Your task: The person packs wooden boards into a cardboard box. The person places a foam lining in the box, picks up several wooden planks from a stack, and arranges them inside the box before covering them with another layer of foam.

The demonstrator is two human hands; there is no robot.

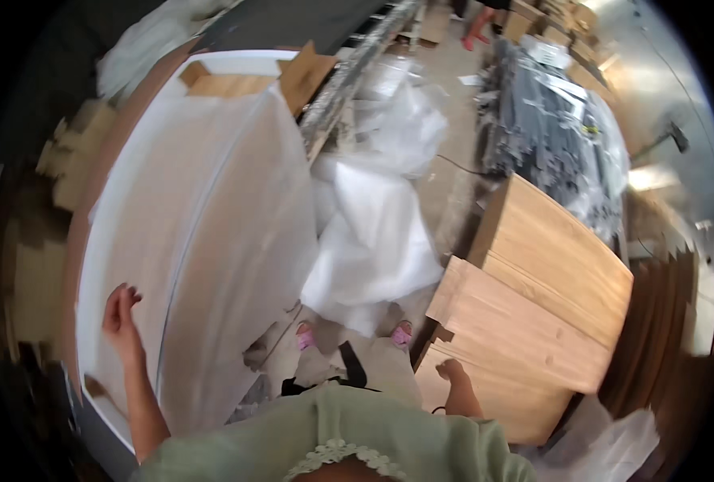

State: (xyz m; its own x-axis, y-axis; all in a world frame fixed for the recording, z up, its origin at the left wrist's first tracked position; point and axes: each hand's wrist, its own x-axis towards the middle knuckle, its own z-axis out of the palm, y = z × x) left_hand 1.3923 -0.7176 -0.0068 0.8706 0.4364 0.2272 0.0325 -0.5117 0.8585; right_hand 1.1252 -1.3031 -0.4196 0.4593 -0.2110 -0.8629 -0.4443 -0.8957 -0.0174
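Note:
My left hand (121, 312) hovers over a long open carton with white foam lining (227, 58) on the left. Its fingers are loosely bent and a little apart, with nothing in them. Thin translucent foam sheet (236, 241) covers most of what lies in the carton; a bare wooden end (227, 85) shows at the far side. On my right, my right hand (451, 369) is curled closed above light wooden panels (526, 321). I see no object in it, and whether it touches the wood cannot be told.
Crumpled white foam sheet (377, 233) lies on the floor before my feet. A heap of grey plastic-wrapped pieces (550, 120) stands at the far right, with cardboard boxes (570, 24) behind it. A metal rail (357, 72) runs beside the carton. Another person's legs (477, 28) show far off.

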